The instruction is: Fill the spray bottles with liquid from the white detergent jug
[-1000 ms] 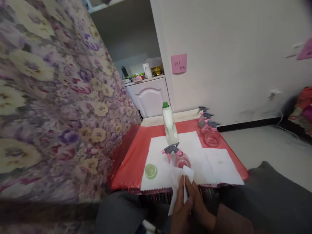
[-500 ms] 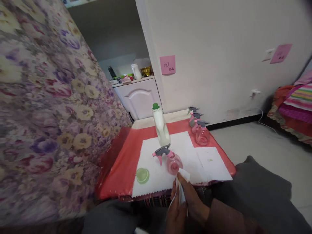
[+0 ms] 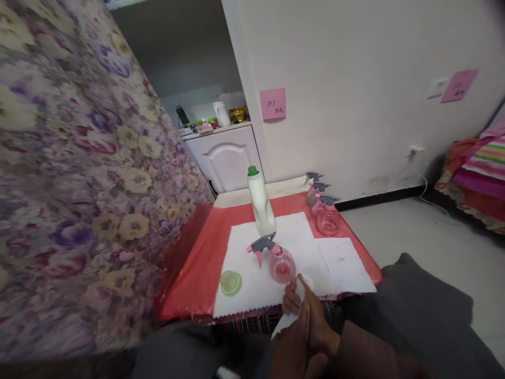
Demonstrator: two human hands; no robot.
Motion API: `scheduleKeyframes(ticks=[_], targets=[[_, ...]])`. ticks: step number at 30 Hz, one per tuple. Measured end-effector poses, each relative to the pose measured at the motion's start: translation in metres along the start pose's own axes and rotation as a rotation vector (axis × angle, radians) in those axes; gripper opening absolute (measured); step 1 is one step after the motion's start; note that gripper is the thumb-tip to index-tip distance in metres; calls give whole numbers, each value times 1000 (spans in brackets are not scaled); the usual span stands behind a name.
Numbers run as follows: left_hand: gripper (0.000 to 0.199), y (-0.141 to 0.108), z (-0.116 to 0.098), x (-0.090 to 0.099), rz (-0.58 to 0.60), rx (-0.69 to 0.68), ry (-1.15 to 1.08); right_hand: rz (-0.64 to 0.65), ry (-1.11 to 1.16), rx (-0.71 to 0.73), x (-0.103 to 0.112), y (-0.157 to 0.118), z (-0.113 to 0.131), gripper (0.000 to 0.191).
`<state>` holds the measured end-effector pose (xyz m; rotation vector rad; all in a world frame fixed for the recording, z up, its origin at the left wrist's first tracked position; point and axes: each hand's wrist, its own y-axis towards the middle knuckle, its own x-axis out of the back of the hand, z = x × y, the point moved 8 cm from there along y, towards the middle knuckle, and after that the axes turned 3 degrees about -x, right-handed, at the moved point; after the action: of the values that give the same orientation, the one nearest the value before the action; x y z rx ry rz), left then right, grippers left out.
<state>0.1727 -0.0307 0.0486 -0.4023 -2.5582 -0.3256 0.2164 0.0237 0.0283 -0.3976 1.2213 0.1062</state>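
My left hand [image 3: 294,337] and my right hand [image 3: 319,322] are together at the table's front edge, both closed on a crumpled white tissue [image 3: 284,322]. Parts of the fingers hide one another. Just beyond them stands a clear pink spray bottle [image 3: 282,267] with a grey and pink trigger head, its nozzle facing left. To its left a translucent green cap [image 3: 231,283] lies on the white paper sheet [image 3: 248,252]. Behind the spray bottle rises a tall pale jug [image 3: 260,202] with a green top and a side handle.
Several more spray bottles [image 3: 328,220] line the right edge of the red-covered table [image 3: 197,279]. Another white sheet [image 3: 347,268] lies at the front right. A floral curtain [image 3: 98,184] hangs at left; a shelf cabinet [image 3: 224,155] and wall stand behind.
My hands have shifted slightly, with the left hand further forward and right against the right one. The tissue has bunched differently between them. The bottles and cap have stayed put.
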Motion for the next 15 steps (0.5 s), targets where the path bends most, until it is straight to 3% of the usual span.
scheduleKeyframes(ticks=[3, 6, 11, 15], targets=[[68, -5, -5, -7, 63, -33, -15, 70, 9, -3, 2, 4, 5, 37], [69, -7, -7, -2, 68, -97, -53, 81, 24, -48, 4, 8, 5, 33], [43, -9, 0, 41, -201, -111, -20, -162, 103, -120, 16, 4, -4, 32], [32, -5, 0, 65, -388, -196, 366, -32, 30, -253, -4, -9, -29, 42]])
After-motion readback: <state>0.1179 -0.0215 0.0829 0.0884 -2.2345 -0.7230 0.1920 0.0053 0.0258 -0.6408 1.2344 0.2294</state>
